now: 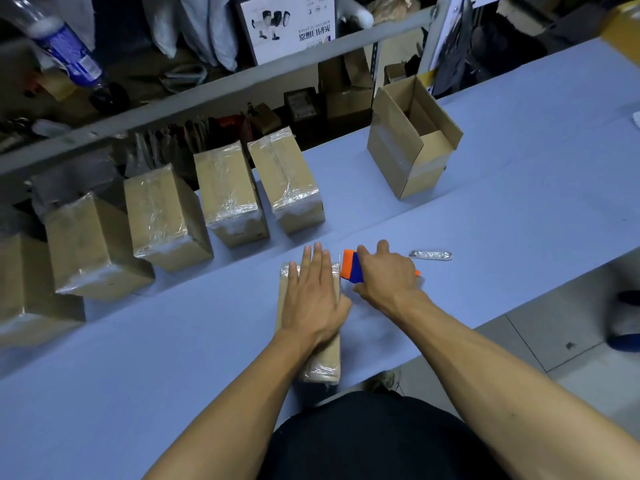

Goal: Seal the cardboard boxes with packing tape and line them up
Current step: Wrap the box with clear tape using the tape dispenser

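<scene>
Left hand (313, 299) lies flat, fingers straight, pressing the taped box (320, 362) on the blue surface (173, 358). Right hand (388, 277), just beside the box, grips the orange-blue tape dispenser (350, 268).

The left hand (311, 292) is covering most of the box (323, 370) top. At three o'clock, the right hand (384, 275) is hiding much of the orange-and-blue tape dispenser (351, 268). At nine o'clock, the frame edge is cutting off the leftmost sealed box (31, 289).

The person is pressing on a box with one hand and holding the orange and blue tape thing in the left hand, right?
Not quite. The head view shows the right hand gripping the orange and blue tape dispenser. The left hand is the one pressing flat on the box.
</scene>
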Demonstrator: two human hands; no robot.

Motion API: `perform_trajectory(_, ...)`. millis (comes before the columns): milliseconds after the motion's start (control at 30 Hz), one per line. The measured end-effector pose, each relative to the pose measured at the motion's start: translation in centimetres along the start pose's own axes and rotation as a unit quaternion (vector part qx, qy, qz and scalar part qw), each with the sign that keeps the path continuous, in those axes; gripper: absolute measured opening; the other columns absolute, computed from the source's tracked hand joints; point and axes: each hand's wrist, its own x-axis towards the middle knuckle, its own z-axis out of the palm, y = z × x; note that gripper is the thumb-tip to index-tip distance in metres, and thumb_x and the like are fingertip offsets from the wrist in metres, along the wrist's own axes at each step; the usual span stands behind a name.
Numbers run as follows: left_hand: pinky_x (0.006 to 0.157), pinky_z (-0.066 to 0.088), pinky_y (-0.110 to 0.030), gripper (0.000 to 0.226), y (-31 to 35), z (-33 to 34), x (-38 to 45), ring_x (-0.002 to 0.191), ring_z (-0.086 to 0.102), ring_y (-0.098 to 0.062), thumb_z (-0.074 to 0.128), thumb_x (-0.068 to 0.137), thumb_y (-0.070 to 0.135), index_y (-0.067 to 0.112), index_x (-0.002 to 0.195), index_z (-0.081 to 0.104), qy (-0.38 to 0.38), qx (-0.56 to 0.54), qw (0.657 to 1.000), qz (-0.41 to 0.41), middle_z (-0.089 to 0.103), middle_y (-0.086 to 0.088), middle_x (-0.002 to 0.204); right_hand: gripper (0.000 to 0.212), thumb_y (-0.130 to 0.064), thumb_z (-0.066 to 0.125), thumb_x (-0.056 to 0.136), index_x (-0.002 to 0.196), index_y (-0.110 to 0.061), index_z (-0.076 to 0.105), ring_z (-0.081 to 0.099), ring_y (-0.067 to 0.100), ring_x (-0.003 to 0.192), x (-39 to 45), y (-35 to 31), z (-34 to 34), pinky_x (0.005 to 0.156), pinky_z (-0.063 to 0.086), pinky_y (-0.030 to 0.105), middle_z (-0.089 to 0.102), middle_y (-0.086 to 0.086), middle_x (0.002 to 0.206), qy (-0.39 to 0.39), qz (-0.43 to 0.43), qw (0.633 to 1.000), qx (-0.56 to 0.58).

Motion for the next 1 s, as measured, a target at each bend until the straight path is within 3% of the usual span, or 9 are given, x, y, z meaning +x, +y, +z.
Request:
perform_trajectory(100, 0.123, -0.002, -0.038, 0.078, -0.8, -0.8, -0.5, 0.150, -0.012, -0.010, 0.033, 0.088, 0.041, 0.010, 0.157, 0.011, 0.035, -0.174, 0.984, 0.022, -0.003, 0.004, 0.163, 0.071, -0.042, 0.068, 0.087, 0.144, -0.021, 0.033, 0.060, 0.035, 0.097, 0.0, 1.2, 1.7, 0.066, 0.033, 0.034, 0.046, 0.013, 0.120, 0.004, 0.029, 0.999, 0.025)
perform_trajectory(167, 0.122, 0.009, -0.029, 0.067, -1.4, -1.6, -1.2, 0.149, 0.007, -0.007, 0.043, 0.089, 0.025, 0.008, 0.152, 0.029, 0.119, -0.305, 0.945, -0.012, 0.021, 0.003, 0.160, 0.075, -0.029, 0.066, 0.088, 0.151, -0.021, 0.026, 0.056, 0.034, 0.102, 0.3, 1.8, 2.6, 0.068, 0.032, 0.034, 0.045, 0.014, 0.123, 0.000, 0.025, 1.000, 0.017)
perform_trajectory(267, 0.117, 0.018, -0.025, 0.054, -3.5, -2.1, -1.9, 0.144, 0.030, -0.022, 0.052, 0.092, 0.013, 0.003, 0.144, 0.043, 0.211, -0.268, 0.938, -0.063, 0.043, -0.007, 0.151, 0.079, -0.006, 0.060, 0.085, 0.155, -0.018, 0.023, 0.051, 0.035, 0.108, 0.6, 2.2, 4.3, 0.077, 0.039, 0.033, 0.040, 0.018, 0.128, -0.074, 0.016, 0.992, 0.099)
perform_trajectory(367, 0.113, 0.016, -0.019, 0.053, -5.0, -2.0, -2.0, 0.143, 0.032, -0.020, 0.057, 0.096, 0.017, 0.006, 0.146, 0.042, 0.150, -0.273, 0.944, -0.109, 0.040, -0.007, 0.153, 0.080, -0.001, 0.056, 0.084, 0.155, -0.015, 0.022, 0.049, 0.037, 0.111, 0.1, 2.5, 5.5, 0.083, 0.042, 0.034, 0.041, 0.020, 0.131, -0.102, 0.015, 0.987, 0.127)
perform_trajectory(567, 0.093, 0.041, -0.023, 0.042, -4.9, -2.2, -0.9, 0.118, 0.057, -0.014, 0.064, 0.092, 0.028, 0.013, 0.132, 0.057, 0.131, -0.448, 0.844, -0.263, 0.061, -0.001, 0.130, 0.027, -0.008, 0.055, 0.093, 0.117, -0.009, 0.069, 0.062, 0.028, 0.099, -0.7, 0.3, 4.0, 0.072, 0.036, 0.030, 0.068, 0.011, 0.111, 0.102, 0.045, 0.944, 0.309)
perform_trajectory(633, 0.085, 0.039, -0.021, 0.034, -4.4, -2.3, -0.5, 0.105, 0.060, -0.012, 0.066, 0.091, 0.028, 0.014, 0.123, 0.062, 0.132, -0.482, 0.813, -0.298, 0.065, 0.001, 0.118, 0.019, -0.010, 0.058, 0.095, 0.106, -0.005, 0.073, 0.066, 0.026, 0.097, -1.1, -1.2, 3.2, 0.079, 0.045, 0.033, 0.073, 0.010, 0.104, 0.103, 0.032, 0.904, 0.413)
perform_trajectory(733, 0.077, 0.041, -0.022, 0.017, -4.2, -2.2, -0.4, 0.097, 0.063, -0.013, 0.064, 0.092, 0.028, 0.017, 0.104, 0.069, 0.149, -0.474, 0.814, -0.300, 0.068, 0.009, 0.095, 0.016, -0.012, 0.059, 0.093, 0.091, -0.007, 0.074, 0.066, 0.023, 0.083, -1.2, -2.5, 3.2, 0.081, 0.052, 0.043, 0.072, 0.006, 0.085, 0.099, 0.056, 0.859, 0.499)
perform_trajectory(900, 0.073, 0.046, -0.022, 0.013, -4.8, -2.2, -1.8, 0.080, 0.062, 0.001, 0.066, 0.090, 0.030, 0.023, 0.082, 0.074, 0.164, -0.474, 0.813, -0.296, 0.069, 0.019, 0.078, 0.014, -0.026, 0.065, 0.089, 0.082, -0.021, 0.075, 0.064, 0.010, 0.075, -1.2, -4.0, 3.8, 0.078, 0.054, 0.036, 0.070, -0.011, 0.076, 0.098, 0.095, 0.854, 0.502)
perform_trajectory(1000, 0.069, 0.046, -0.021, 0.016, -5.4, -1.4, -3.1, 0.076, 0.061, -0.003, 0.068, 0.088, 0.031, 0.020, 0.076, 0.069, 0.162, -0.511, 0.782, -0.318, 0.068, 0.015, 0.077, 0.011, -0.026, 0.069, 0.085, 0.082, -0.020, 0.077, 0.067, 0.007, 0.080, -1.6, -5.4, 4.4, 0.078, 0.053, 0.032, 0.074, -0.010, 0.079, 0.086, 0.121, 0.842, 0.518)
